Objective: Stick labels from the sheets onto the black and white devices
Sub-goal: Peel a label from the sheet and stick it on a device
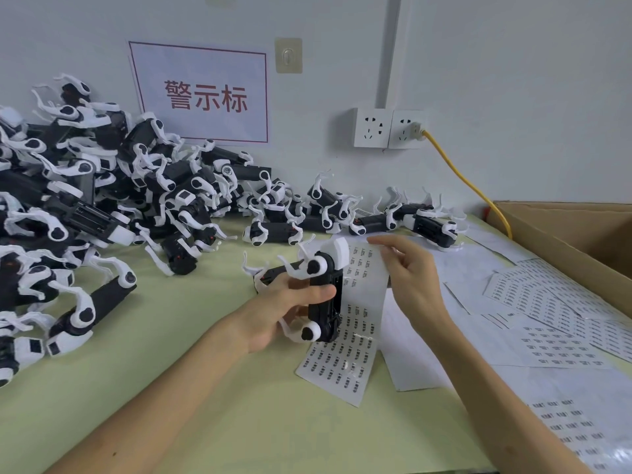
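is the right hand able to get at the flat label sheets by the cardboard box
Likely yes: the flat sheets lie uncovered beside the right hand, with nothing between. But it holds the curled sheet, so it must drop that first.

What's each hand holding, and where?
Left hand grips a black and white device around its black mid-body; right hand pinches the label sheet by its upper right edge.

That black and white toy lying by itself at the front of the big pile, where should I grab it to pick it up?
Best guess: take the device by its black middle, from above, fingers across its narrow sides. It lies flat with that part bare; its thin, curved white legs look like a poor grip.
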Demonstrator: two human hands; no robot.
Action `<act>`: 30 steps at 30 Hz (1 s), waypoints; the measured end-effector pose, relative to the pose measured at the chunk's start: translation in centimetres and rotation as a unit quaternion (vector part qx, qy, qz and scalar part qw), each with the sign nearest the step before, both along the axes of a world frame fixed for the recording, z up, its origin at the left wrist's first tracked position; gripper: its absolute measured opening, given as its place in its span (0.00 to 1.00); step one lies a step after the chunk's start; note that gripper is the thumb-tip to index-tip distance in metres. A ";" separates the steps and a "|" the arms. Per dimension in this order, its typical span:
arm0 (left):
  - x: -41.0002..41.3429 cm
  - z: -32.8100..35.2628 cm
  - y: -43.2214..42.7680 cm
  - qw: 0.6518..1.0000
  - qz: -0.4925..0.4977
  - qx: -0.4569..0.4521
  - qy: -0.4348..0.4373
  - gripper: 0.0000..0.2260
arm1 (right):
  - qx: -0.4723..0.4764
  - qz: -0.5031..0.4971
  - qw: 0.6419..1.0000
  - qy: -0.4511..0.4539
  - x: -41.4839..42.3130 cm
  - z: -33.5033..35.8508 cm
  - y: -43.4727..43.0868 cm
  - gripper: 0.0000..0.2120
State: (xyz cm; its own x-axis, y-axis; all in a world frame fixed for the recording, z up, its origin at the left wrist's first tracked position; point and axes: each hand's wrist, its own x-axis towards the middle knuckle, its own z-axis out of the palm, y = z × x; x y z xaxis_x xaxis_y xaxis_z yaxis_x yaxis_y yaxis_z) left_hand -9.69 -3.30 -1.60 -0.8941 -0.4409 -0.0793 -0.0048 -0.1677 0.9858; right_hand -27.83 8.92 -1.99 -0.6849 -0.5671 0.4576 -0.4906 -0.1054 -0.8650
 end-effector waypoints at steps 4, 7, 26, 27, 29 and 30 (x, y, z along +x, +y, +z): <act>0.1 0.2 -0.1 1.000 0.013 0.020 0.019 0.34 | -0.036 0.010 0.992 -0.119 0.2 0.3 0.1 0.16; 0.0 0.1 -0.3 0.998 0.027 0.038 0.029 0.22 | -0.021 -0.078 0.997 -0.016 0.4 0.3 0.5 0.12; -0.2 -0.1 -0.5 0.997 0.046 0.029 0.057 0.18 | 0.009 0.018 0.954 0.300 1.9 -0.5 -0.1 0.06; -0.2 -0.1 -0.5 0.997 0.040 0.027 0.057 0.12 | 0.009 0.024 0.956 0.293 1.8 -0.6 -0.1 0.06; -0.2 -0.2 -0.6 0.997 0.036 0.030 0.061 0.11 | 0.014 0.024 0.959 0.281 1.7 -0.6 -0.1 0.07; -0.2 -0.3 -0.5 0.997 0.034 0.031 0.064 0.12 | 0.018 0.024 0.961 0.274 1.7 -0.6 -0.2 0.07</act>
State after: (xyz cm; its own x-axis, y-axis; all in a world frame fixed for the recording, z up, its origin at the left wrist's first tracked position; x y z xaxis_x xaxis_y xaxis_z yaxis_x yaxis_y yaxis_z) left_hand -9.85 -3.83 -1.86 -0.8667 -0.4987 0.0043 0.1334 -0.2234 0.9655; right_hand -26.12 8.74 -2.62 -0.3191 -0.6144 0.7216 -0.8693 -0.1136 -0.4811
